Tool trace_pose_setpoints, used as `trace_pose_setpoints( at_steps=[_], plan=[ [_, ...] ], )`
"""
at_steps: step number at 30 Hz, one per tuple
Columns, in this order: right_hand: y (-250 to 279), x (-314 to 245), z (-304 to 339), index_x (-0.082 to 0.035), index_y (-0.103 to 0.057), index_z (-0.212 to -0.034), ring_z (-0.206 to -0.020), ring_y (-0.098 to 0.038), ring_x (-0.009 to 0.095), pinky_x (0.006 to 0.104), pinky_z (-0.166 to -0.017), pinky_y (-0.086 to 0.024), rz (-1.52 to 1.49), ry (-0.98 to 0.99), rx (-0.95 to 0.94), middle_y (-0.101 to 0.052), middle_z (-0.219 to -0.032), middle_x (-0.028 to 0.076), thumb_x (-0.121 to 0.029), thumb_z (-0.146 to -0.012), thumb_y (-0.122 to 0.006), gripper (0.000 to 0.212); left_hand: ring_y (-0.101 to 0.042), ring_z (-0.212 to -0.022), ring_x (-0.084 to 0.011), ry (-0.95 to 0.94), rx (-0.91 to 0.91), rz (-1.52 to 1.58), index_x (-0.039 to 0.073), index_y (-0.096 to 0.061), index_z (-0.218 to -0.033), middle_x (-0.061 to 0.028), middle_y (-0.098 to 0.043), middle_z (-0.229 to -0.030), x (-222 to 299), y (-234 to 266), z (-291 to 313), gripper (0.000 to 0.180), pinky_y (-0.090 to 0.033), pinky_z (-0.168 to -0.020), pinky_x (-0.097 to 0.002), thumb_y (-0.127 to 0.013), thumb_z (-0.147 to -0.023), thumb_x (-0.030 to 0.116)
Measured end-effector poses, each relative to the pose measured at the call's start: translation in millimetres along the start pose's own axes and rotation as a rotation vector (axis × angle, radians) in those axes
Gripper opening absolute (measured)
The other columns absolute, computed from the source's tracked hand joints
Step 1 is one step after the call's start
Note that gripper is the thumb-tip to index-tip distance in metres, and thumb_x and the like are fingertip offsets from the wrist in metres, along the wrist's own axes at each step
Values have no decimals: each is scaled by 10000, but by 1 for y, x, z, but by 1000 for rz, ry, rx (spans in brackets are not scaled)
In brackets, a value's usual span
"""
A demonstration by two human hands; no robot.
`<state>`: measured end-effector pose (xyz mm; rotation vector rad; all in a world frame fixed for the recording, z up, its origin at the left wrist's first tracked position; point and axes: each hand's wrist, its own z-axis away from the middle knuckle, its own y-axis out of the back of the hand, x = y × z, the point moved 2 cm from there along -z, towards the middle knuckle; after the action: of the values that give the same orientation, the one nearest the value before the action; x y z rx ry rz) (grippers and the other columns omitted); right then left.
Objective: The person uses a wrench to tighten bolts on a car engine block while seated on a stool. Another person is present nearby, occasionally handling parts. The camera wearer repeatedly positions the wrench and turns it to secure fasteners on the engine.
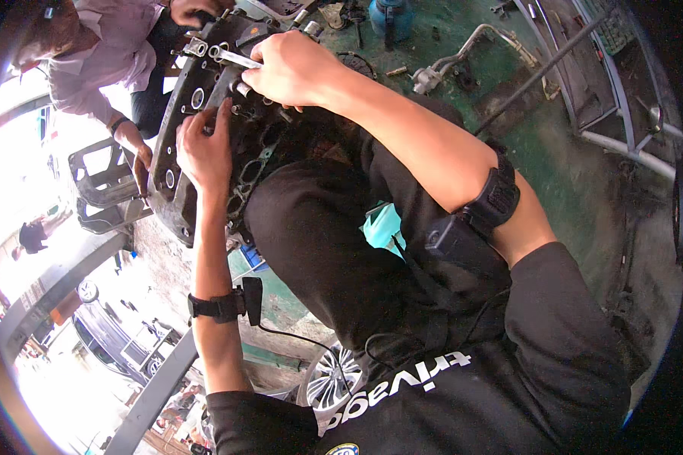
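A dark engine [182, 140] with a valve cover stretches across the upper left, in front of my knees. My right hand [292, 70] is closed around a silver ring wrench [239, 58]. The wrench's ring end lies over the upper part of the engine; whether it sits on a bolt I cannot tell. Lower down, my left hand [203, 152] rests against the valve cover, its fingers bent and apart, with nothing visible in them. A round port with a pale rim [197, 98] shows on the cover just above that hand.
Across the engine a person in a light shirt [118, 57] has both hands at it. Metal pipes [470, 49], a blue container [390, 19] and loose parts lie on the green floor. A metal frame [622, 114] stands at right, a car wheel [334, 379] below.
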<state>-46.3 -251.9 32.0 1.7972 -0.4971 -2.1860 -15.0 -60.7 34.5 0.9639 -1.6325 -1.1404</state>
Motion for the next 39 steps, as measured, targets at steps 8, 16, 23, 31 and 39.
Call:
trace_pose_setpoints(
  at_steps=[8, 16, 23, 31, 39],
  plan=[
    [-1, 3, -4, -17, -683, -920, -523, -635, 242, 362, -577, -519, 63, 5, 17, -640, -626, 133, -254, -853, -575, 268, -653, -564, -218, 84, -339, 163, -34, -716, -875, -164, -662, -639, 10, -4, -20, 343, -508, -608, -334, -686, -828, 305],
    [-5, 6, -3, -50, -698, -992, -784, -663, 323, 395, -758, -512, 95, 28, 35, -678, -788, 168, -290, -826, -610, 305, -704, -692, -223, -200, -453, 119, -3, -711, -966, -177, -693, -765, -2, -12, -30, 211, -525, -650, -335, -654, -810, 127],
    [-8, 7, -6, -53, -704, -985, -787, -662, 337, 400, -752, -516, 87, 27, 21, -676, -807, 182, -323, -823, -632, 322, -701, -746, -268, -266, -363, 244, -1, -714, -949, -170, -701, -812, 3, -1, -21, 247, -524, -701, -349, -686, -803, 196],
    [-11, 7, -5, -56, -706, -993, -832, -663, 345, 410, -780, -517, 76, 15, -5, -677, -848, 191, -331, -834, -622, 328, -671, -554, -233, 54, -335, -13, -30, -720, -796, -151, -654, -594, 13, 0, -19, 422, -513, -581, -347, -691, -823, 390],
    [-10, 5, -5, -74, -706, -1011, -857, -662, 347, 413, -800, -517, 116, 10, -11, -684, -889, 180, -336, -830, -627, 328, -687, -643, -192, -114, -442, 170, -33, -705, -952, -158, -711, -809, -1, -9, -26, 238, -537, -650, -327, -666, -825, 164]
  ],
)
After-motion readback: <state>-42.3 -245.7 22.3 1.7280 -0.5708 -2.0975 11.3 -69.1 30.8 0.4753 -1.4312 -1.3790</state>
